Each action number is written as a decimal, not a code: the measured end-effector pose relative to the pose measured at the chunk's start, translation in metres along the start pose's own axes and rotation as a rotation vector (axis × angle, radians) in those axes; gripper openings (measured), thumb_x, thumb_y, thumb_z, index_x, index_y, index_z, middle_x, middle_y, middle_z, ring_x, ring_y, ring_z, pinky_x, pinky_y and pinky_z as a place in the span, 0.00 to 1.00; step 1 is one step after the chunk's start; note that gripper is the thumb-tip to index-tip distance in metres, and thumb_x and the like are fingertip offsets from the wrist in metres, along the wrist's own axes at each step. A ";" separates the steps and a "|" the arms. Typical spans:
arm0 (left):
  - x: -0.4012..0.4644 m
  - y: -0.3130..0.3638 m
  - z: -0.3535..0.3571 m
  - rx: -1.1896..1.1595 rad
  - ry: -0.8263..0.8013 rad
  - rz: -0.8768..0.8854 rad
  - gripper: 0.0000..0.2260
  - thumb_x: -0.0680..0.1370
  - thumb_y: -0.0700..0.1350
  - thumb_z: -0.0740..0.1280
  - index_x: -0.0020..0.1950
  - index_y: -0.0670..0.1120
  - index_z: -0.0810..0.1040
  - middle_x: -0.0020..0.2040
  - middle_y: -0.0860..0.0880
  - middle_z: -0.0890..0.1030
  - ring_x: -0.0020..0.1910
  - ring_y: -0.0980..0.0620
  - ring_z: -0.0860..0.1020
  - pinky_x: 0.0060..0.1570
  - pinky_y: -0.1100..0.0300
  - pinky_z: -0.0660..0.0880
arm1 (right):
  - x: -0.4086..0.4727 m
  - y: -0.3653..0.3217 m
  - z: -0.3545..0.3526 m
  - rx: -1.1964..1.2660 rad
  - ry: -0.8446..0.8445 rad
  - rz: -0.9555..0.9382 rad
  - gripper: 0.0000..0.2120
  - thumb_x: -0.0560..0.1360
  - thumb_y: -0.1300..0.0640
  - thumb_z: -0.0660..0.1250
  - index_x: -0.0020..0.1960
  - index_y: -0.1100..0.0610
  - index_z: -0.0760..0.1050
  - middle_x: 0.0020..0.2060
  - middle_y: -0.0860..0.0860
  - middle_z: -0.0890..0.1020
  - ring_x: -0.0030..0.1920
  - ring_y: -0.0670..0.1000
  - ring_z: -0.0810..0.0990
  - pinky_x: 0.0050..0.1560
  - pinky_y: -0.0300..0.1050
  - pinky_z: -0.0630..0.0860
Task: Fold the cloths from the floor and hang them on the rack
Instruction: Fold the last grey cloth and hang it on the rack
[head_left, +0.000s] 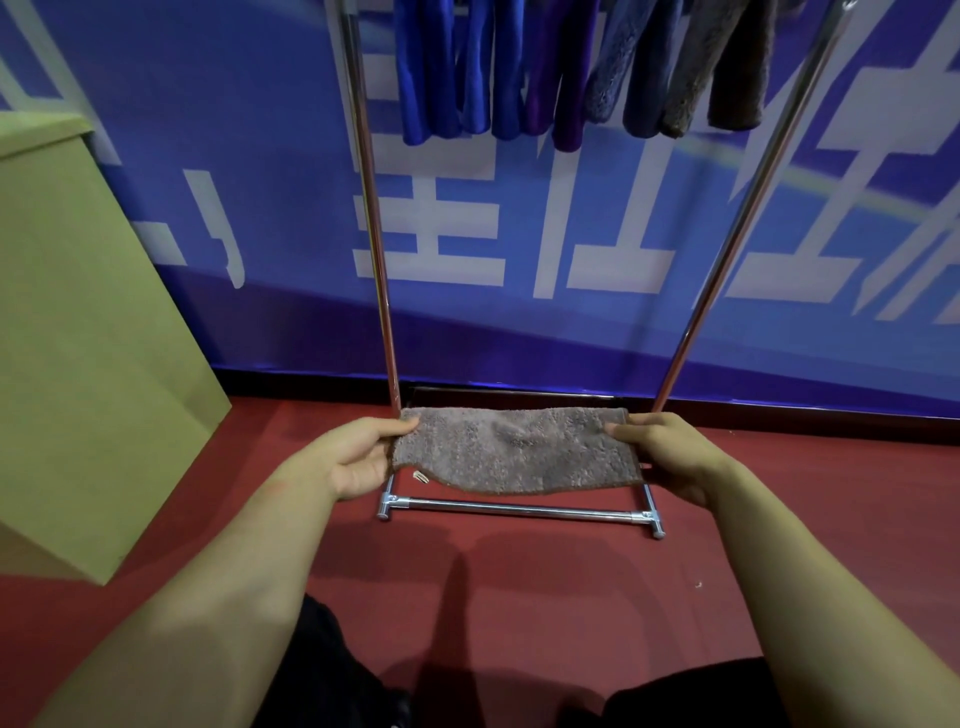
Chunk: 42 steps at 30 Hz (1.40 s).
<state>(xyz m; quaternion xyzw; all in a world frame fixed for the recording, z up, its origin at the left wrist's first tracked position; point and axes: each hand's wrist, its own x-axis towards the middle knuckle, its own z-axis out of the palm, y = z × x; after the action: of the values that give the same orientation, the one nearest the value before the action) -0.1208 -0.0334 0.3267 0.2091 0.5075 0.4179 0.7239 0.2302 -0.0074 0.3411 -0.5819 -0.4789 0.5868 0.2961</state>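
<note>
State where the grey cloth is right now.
In the head view the grey cloth is centre frame, stretched between the left hand and right hand, above the rack's base bar.

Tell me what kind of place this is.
Probably a staged indoor spot, not a home: a printed blue banner covers the wall, a metal rack stands on red floor, and a plain cardboard box sits to the left.
</note>
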 end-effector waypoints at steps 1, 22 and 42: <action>-0.002 0.001 -0.001 0.004 -0.013 0.008 0.09 0.81 0.34 0.62 0.59 0.36 0.79 0.45 0.41 0.86 0.40 0.49 0.86 0.36 0.60 0.82 | 0.000 0.001 0.000 0.002 0.014 0.002 0.11 0.81 0.60 0.66 0.58 0.64 0.82 0.53 0.59 0.86 0.49 0.54 0.84 0.59 0.56 0.79; -0.016 0.009 -0.008 0.140 0.027 0.397 0.15 0.81 0.34 0.56 0.41 0.50 0.74 0.37 0.50 0.80 0.28 0.56 0.75 0.25 0.66 0.74 | -0.004 -0.010 -0.003 0.316 -0.101 -0.293 0.21 0.80 0.72 0.54 0.42 0.52 0.80 0.37 0.54 0.75 0.31 0.50 0.69 0.29 0.39 0.73; -0.001 -0.001 -0.009 0.261 0.193 0.480 0.14 0.72 0.41 0.76 0.55 0.47 0.78 0.44 0.49 0.87 0.43 0.52 0.84 0.48 0.54 0.78 | 0.004 0.005 -0.006 0.012 0.029 -0.298 0.18 0.73 0.61 0.76 0.62 0.56 0.80 0.48 0.63 0.86 0.53 0.59 0.86 0.55 0.49 0.83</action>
<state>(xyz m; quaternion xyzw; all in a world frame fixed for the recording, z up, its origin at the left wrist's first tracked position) -0.1289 -0.0356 0.3232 0.3738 0.5594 0.5267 0.5196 0.2366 -0.0040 0.3360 -0.5109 -0.5521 0.5307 0.3906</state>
